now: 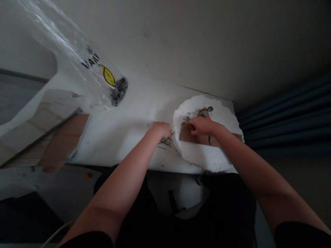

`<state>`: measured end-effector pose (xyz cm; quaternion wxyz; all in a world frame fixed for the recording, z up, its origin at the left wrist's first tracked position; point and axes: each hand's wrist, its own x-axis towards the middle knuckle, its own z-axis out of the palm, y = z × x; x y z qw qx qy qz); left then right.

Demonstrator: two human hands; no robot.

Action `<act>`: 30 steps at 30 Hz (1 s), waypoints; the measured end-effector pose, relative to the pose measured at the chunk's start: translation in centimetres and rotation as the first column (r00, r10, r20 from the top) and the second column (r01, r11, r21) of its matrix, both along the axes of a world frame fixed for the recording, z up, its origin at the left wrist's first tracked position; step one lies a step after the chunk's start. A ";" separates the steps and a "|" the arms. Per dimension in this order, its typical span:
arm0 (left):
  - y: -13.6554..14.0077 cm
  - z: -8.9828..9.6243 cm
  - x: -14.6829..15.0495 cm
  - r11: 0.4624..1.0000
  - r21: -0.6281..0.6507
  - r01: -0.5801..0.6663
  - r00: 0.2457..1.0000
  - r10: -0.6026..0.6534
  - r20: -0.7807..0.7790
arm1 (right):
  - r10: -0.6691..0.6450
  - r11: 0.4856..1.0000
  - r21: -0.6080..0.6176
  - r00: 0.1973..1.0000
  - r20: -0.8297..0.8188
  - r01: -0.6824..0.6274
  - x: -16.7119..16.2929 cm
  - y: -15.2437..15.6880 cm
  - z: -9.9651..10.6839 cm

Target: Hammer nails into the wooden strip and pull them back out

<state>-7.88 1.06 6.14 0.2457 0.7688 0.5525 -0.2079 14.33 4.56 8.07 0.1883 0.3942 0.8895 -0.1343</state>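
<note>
My left hand (162, 130) is low over the white table, fingers curled down and closed; what they hold, if anything, is hidden. Just beneath it lie several thin dark sticks (165, 142), perhaps wires or nails. A round white slab with a rough edge (207, 155), like foam, lies to the right. Across it rests a brown flat strip (187, 136), like cardboard. Above the strip's left part, my right hand (200, 125) is closed in a pinch, its contents too small to name. Behind that hand shows a brownish knobbed object (205, 111), partly covered.
A clear plastic bag with a yellow leaf print (107, 75) stands at the back left. Brown and marbled boards (64, 137) lean at the table's left end. Dark blue curtain (284, 117) hangs at the right. A pale wall (181, 44) rises behind the table.
</note>
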 end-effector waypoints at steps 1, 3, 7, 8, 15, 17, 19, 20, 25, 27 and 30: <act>0.0 0.0 0.0 1.000 0.002 0.003 1.000 -0.003 0.000 | 0.000 1.000 -0.007 1.000 -0.007 0.000 0.0 0.0 0.1; -0.1 0.2 0.0 1.000 0.003 0.001 1.000 -0.002 0.009 | -0.006 1.000 -0.021 1.000 -0.014 0.006 0.0 0.0 0.4; -0.1 0.4 0.0 1.000 -0.009 -0.003 1.000 0.003 0.020 | -0.021 0.998 -0.062 1.000 0.004 0.021 -0.3 0.0 1.3; -0.1 0.4 0.0 1.000 -0.013 -0.001 1.000 0.001 0.016 | -0.019 0.997 -0.068 1.000 0.005 0.020 -0.3 0.0 1.4; 0.0 0.4 0.1 1.000 -0.019 0.011 1.000 -0.011 0.014 | -0.023 0.999 -0.024 0.999 0.022 0.023 -0.4 0.0 0.9; 0.0 0.5 0.1 1.000 -0.022 0.010 1.000 -0.010 0.019 | -0.032 0.999 -0.019 0.998 0.045 0.033 -0.6 0.1 0.7; 0.0 0.6 0.1 1.000 -0.029 0.010 1.000 -0.009 0.024 | -0.044 0.999 -0.015 0.997 0.064 0.045 -0.8 0.1 0.7; 0.0 0.6 0.1 1.000 -0.030 0.009 1.000 -0.008 0.026 | -0.048 0.999 -0.022 0.997 0.068 0.049 -0.8 0.2 0.8; -0.1 0.4 0.1 1.000 -0.012 -0.002 0.999 0.003 0.046 | -0.037 0.998 -0.051 0.999 0.025 0.038 -0.8 0.1 1.2; -0.1 0.3 0.2 1.000 -0.013 -0.002 0.999 0.002 0.042 | -0.038 0.999 -0.034 0.999 0.028 0.039 -0.6 0.0 1.4; -0.1 0.2 0.1 1.000 -0.015 -0.005 1.000 0.005 0.030 | -0.023 0.999 -0.032 1.000 -0.003 0.023 0.0 0.0 2.3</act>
